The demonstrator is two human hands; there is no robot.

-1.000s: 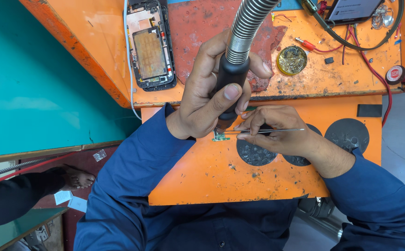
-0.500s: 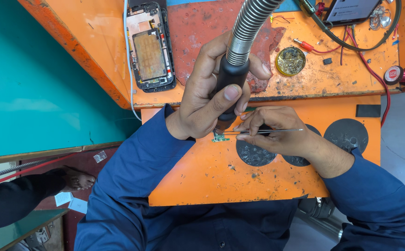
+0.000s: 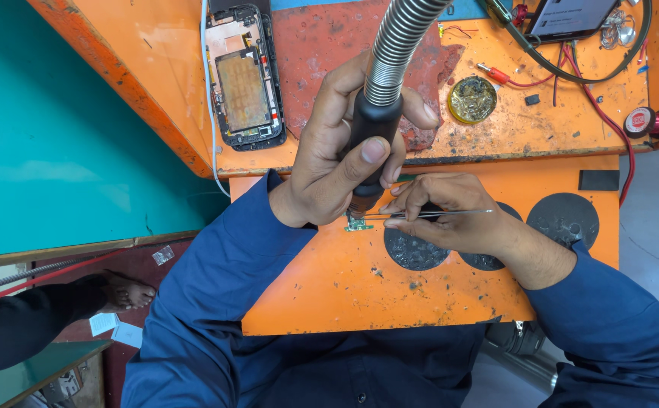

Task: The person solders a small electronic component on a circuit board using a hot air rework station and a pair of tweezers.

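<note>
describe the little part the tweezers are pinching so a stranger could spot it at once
On the orange pull-out shelf, look just below the left hand gripping the black hot-air handle. At the tip of the tweezers in the right hand sits a tiny green circuit board, the shelf's only green thing.

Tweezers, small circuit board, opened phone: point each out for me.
tweezers [image 3: 450,213], head view, bare metal shaft.
small circuit board [image 3: 357,224], head view, green middle.
opened phone [image 3: 243,91], head view, gold plate.

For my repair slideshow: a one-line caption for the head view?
Left hand aims hot-air nozzle at small green board, gripped by tweezers in right hand.
</note>
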